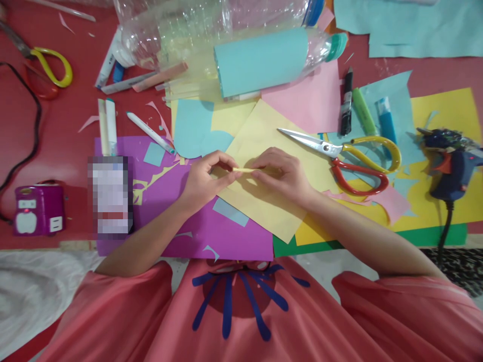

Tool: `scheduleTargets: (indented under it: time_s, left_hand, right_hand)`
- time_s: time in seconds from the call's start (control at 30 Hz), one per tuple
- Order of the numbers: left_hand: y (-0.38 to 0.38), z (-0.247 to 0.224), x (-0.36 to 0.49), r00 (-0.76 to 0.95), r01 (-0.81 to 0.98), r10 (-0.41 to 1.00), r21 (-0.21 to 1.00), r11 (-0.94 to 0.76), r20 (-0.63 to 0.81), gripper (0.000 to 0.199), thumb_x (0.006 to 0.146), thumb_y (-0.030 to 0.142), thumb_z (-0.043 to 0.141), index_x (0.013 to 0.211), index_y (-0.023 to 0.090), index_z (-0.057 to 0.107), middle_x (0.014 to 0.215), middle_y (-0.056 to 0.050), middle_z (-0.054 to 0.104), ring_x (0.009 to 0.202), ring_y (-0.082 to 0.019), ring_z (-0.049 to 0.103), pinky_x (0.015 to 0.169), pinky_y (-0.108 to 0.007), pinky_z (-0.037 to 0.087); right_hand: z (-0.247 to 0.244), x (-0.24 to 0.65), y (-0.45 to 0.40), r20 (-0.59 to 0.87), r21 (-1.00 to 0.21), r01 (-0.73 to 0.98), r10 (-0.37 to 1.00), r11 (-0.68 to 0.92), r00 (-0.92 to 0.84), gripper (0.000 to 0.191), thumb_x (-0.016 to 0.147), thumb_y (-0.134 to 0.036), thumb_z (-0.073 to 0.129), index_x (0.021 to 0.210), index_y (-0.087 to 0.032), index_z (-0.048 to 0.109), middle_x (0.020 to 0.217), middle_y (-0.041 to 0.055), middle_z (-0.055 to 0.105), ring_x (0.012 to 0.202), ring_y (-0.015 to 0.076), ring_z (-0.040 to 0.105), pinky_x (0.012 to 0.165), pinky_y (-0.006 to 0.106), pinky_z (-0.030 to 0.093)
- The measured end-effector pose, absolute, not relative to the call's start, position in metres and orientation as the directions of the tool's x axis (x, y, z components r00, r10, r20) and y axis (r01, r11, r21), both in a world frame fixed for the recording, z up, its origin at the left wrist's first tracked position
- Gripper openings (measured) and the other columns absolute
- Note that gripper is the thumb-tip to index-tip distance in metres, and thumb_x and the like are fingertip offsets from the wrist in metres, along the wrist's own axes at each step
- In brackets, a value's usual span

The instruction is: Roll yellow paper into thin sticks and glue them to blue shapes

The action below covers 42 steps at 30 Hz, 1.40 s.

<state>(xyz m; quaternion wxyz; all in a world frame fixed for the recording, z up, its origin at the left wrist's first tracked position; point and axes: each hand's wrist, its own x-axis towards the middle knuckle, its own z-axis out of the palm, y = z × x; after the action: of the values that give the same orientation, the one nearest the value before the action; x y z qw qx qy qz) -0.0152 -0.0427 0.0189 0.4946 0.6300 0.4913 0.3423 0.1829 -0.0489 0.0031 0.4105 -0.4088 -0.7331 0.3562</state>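
Observation:
Between my two hands is a small, thin strip of pale yellow paper (pixel 244 170), pinched at both ends. My left hand (pixel 211 176) grips its left end between thumb and fingertips. At the right end, the thumb and fingers of my right hand (pixel 281 173) are closed on it. Both hands are just above a large pale yellow sheet (pixel 281 213), which lies at an angle over a purple sheet (pixel 241 241). Scissors with yellow and red handles (pixel 326 147) lie partly open right of my right hand.
Plastic bottles, one wrapped in light blue paper (pixel 262 61), lie at the back. A glue gun (pixel 451 168) is at the right. Phone (pixel 112 196), purple box (pixel 39 210) and second scissors (pixel 53 65) are on the left. Markers and paper scraps surround the hands.

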Motion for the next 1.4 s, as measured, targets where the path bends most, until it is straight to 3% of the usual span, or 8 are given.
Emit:
scheduleTargets:
  time_s: [0.57,0.9,1.17,1.4]
  left_hand:
    - [-0.04,0.011,-0.017,0.304,0.202,0.95,0.969,-0.141,0.075,0.026,0.071,0.035,0.076,0.072,0.02,0.055,0.072,0.003,0.059,0.069,-0.01,0.058,0.068,-0.024,0.05]
    - [-0.038,0.004,-0.016,0.412,-0.025,0.882,0.97,-0.242,0.231,0.034,0.075,0.029,0.073,0.098,0.023,0.048,0.076,0.004,0.055,0.07,-0.007,0.057,0.069,-0.02,0.05]
    - [-0.038,0.006,-0.016,0.437,0.005,0.871,0.968,-0.252,0.224,0.036,0.075,0.027,0.073,0.1,0.024,0.047,0.071,0.006,0.052,0.067,-0.008,0.056,0.069,-0.022,0.049]
    - [-0.04,0.006,-0.017,0.459,-0.003,0.861,0.969,-0.245,0.219,0.035,0.078,0.021,0.069,0.106,0.024,0.048,0.078,0.004,0.058,0.077,-0.009,0.06,0.074,-0.023,0.051]
  right_hand:
    - [-0.001,0.182,-0.049,0.422,-0.801,0.314,0.853,0.509,-0.306,0.009,0.085,-0.027,0.063,0.08,-0.02,0.067,0.074,0.0019,0.068,0.072,0.0128,0.062,0.066,0.028,0.048]
    - [-0.001,0.183,-0.051,0.41,-0.795,0.328,0.85,0.511,-0.331,0.009,0.085,-0.026,0.061,0.083,-0.022,0.068,0.077,0.002,0.068,0.075,0.0149,0.061,0.067,0.031,0.049]
    - [-0.003,0.181,-0.052,0.464,-0.76,0.329,0.822,0.561,-0.33,0.009,0.085,-0.025,0.06,0.083,-0.021,0.068,0.075,0.0022,0.067,0.073,0.0143,0.061,0.065,0.03,0.049]
    - [-0.002,0.182,-0.051,0.474,-0.747,0.337,0.814,0.573,-0.334,0.01,0.086,-0.025,0.06,0.082,-0.021,0.068,0.075,0.0021,0.067,0.072,0.0142,0.061,0.064,0.03,0.049]
